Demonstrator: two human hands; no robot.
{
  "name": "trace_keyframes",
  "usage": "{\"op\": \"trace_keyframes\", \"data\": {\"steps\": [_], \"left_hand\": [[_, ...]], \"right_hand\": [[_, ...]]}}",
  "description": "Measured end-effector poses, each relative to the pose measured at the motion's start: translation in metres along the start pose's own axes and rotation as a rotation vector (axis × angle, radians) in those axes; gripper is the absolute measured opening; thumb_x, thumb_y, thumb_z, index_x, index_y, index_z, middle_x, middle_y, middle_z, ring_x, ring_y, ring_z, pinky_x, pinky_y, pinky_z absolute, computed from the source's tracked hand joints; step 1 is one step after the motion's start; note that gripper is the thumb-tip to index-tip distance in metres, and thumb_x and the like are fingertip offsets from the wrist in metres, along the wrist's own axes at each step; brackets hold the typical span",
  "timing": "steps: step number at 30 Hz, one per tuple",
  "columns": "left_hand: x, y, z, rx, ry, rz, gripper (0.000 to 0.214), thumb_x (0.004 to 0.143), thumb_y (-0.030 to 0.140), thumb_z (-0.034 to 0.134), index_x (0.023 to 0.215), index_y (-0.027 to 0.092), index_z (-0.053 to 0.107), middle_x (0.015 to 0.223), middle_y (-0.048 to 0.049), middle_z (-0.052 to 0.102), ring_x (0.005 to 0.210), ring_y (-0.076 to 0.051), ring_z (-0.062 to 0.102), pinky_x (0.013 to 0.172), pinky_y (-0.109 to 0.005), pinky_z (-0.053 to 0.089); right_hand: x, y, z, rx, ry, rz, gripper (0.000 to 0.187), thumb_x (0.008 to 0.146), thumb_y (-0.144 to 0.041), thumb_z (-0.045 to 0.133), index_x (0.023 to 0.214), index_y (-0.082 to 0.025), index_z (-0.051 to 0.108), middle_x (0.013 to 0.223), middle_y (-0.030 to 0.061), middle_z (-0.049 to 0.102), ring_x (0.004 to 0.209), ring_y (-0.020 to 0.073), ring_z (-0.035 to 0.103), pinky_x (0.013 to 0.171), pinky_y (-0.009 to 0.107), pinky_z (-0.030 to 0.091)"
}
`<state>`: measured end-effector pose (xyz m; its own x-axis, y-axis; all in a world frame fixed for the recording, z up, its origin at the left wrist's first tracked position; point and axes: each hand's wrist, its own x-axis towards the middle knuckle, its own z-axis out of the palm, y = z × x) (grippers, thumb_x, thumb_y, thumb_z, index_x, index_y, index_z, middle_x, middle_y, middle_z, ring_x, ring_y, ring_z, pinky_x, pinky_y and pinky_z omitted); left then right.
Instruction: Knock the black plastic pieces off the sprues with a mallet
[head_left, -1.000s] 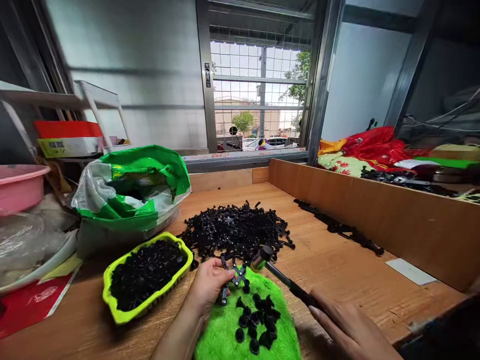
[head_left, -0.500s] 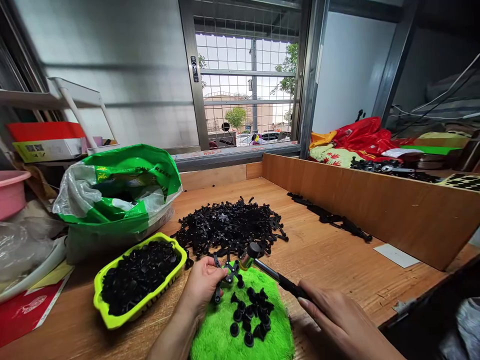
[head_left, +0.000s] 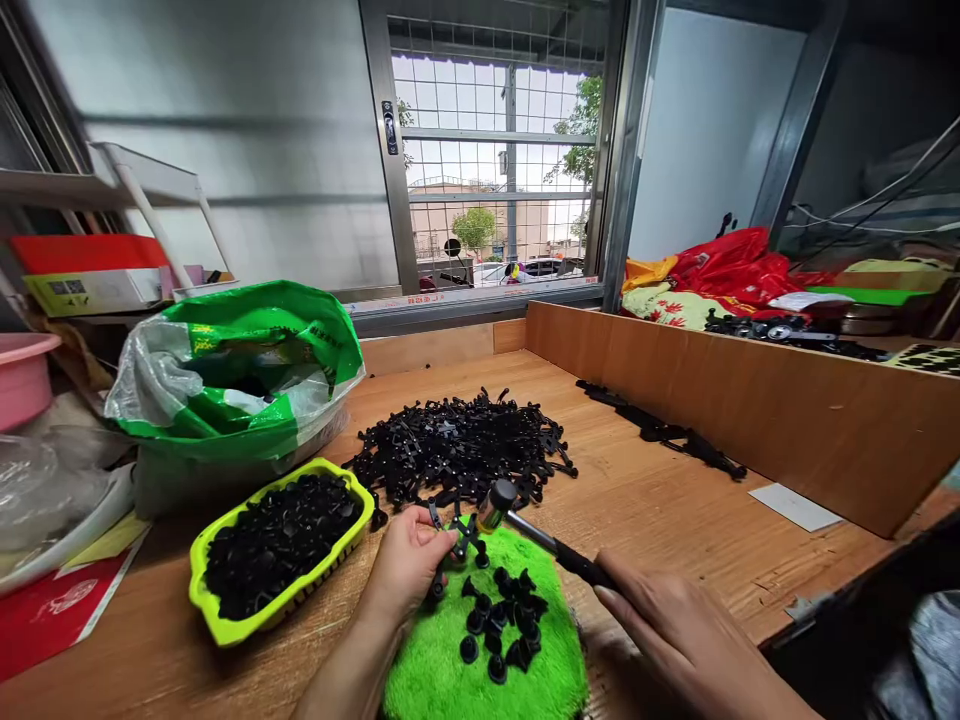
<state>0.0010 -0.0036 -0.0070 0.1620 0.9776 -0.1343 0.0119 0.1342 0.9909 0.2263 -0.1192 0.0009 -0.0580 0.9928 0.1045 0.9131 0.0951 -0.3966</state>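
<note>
My left hand (head_left: 407, 562) pinches a black cross-shaped plastic piece (head_left: 463, 537) at the far edge of a fuzzy green mat (head_left: 450, 670). My right hand (head_left: 679, 640) grips the dark handle of a small hammer (head_left: 501, 501), whose metal head hovers just right of the cross piece. Several small black caps (head_left: 501, 625) lie loose on the mat. Behind the mat sits a large pile of black cross pieces (head_left: 461, 446) on the wooden table (head_left: 660, 530).
A lime-green tray (head_left: 217, 620) full of black caps sits left of the mat. Behind it stands a green and clear plastic bag (head_left: 232, 375). A wooden side wall (head_left: 750, 400) borders the table on the right, with black parts (head_left: 660, 432) along its base and a white slip (head_left: 793, 506).
The view has shifted slightly between frames. The hammer head has stayed close to the cross piece, moving only a little; my left hand keeps its hold on the piece.
</note>
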Motion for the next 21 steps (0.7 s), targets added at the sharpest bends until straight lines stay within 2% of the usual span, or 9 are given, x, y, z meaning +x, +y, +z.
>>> {"op": "trace_keyframes", "data": {"steps": [6,11,17,21], "left_hand": [[-0.0039,0.0068,0.0018,-0.009,-0.017,0.006,0.032,0.059,0.027,0.066,0.082,0.013,0.049,0.053,-0.0015,0.063,0.047,-0.010,0.054,0.036,-0.014,0.035],[-0.0063,0.0082,0.0012,-0.035,-0.004,0.004,0.034,0.057,0.027,0.069,0.082,0.012,0.051,0.056,-0.0020,0.064,0.049,-0.011,0.057,0.036,-0.014,0.033],[-0.0051,0.0060,-0.0022,-0.039,-0.032,0.023,0.039,0.058,0.033,0.070,0.086,0.012,0.053,0.059,-0.0037,0.066,0.056,-0.014,0.061,0.039,-0.015,0.033],[-0.0055,0.0082,0.0001,-0.033,-0.019,0.000,0.041,0.055,0.034,0.072,0.083,0.012,0.052,0.053,-0.0028,0.063,0.052,-0.014,0.060,0.038,-0.015,0.031]], "right_hand": [[0.0014,0.0004,-0.0004,-0.016,0.010,-0.001,0.041,0.089,-0.047,0.019,0.085,-0.021,0.051,0.073,0.0088,0.061,0.072,0.0322,0.058,0.059,0.037,0.036],[-0.0028,0.0047,0.0029,0.042,0.052,-0.027,0.043,0.091,-0.046,0.016,0.088,-0.021,0.052,0.081,0.0090,0.063,0.076,0.0279,0.060,0.061,0.034,0.039],[-0.0020,0.0008,0.0015,0.084,0.069,-0.066,0.037,0.092,-0.044,0.022,0.082,-0.022,0.050,0.070,0.0046,0.061,0.067,0.0239,0.059,0.058,0.032,0.040],[-0.0023,0.0002,0.0042,0.086,0.075,-0.076,0.042,0.092,-0.046,0.019,0.081,-0.021,0.051,0.074,0.0070,0.062,0.071,0.0256,0.060,0.058,0.032,0.041]]}}
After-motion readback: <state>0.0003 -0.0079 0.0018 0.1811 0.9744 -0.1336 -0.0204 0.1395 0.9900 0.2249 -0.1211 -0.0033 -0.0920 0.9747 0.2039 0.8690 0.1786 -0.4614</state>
